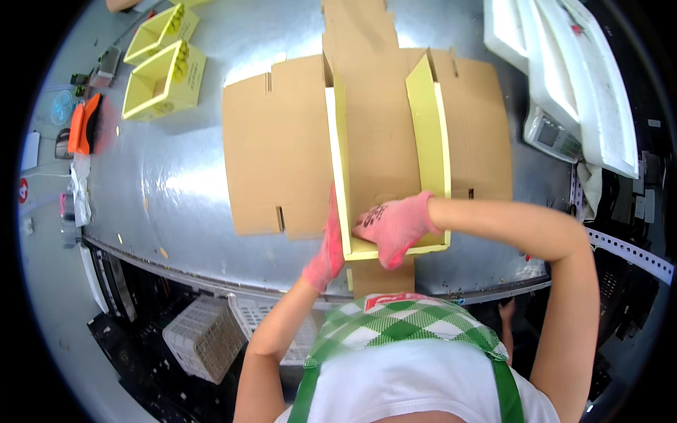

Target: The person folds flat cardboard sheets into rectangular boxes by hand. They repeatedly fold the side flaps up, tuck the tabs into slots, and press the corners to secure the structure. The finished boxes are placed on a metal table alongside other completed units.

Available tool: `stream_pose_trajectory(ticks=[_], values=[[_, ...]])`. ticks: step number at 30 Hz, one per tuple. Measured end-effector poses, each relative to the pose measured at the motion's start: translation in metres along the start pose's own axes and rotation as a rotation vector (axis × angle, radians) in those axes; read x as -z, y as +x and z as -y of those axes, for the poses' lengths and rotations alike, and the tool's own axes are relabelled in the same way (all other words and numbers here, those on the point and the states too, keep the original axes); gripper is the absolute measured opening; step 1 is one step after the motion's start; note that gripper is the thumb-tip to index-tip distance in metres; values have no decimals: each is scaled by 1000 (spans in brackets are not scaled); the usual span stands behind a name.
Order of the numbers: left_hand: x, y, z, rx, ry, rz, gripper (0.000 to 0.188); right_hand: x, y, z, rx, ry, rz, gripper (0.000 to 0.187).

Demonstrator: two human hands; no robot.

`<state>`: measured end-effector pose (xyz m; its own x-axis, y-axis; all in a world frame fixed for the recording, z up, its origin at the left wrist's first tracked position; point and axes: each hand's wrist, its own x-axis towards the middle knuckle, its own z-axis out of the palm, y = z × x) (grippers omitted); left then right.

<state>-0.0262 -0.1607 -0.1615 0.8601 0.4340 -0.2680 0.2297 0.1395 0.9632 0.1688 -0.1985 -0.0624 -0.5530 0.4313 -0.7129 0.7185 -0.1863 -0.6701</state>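
Note:
A half-folded cardboard box point(381, 134) lies on the metal table in front of me, brown inside with pale yellow walls. Its left, right and near walls stand up, while brown flaps spread flat to both sides and at the far end. My left hand point(326, 257), in a pink glove, rests against the outside of the left wall with fingers stretched along it. Over the near wall reaches my gloved right hand point(398, 227), its fingers inside the near left corner and its thumb side over the edge. The right fingertips are partly hidden.
Two yellow boxes point(162, 84) stand at the far left of the table point(176, 190). An orange-and-black tool point(84, 125) lies at the left edge. White foam trays point(564, 77) and a scale point(553, 137) are on the right. Below sits a white crate point(204, 338).

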Motion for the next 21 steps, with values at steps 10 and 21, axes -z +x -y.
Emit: stream_pose_trajectory(ticks=[10,21], values=[[42,33,-50,-352,-303,-359,66,-39,-109,-63,365,647,-1693,55],[-19,30,5,-255,-160,-286,59,-142,17,-71,372,912,-1763,64]])
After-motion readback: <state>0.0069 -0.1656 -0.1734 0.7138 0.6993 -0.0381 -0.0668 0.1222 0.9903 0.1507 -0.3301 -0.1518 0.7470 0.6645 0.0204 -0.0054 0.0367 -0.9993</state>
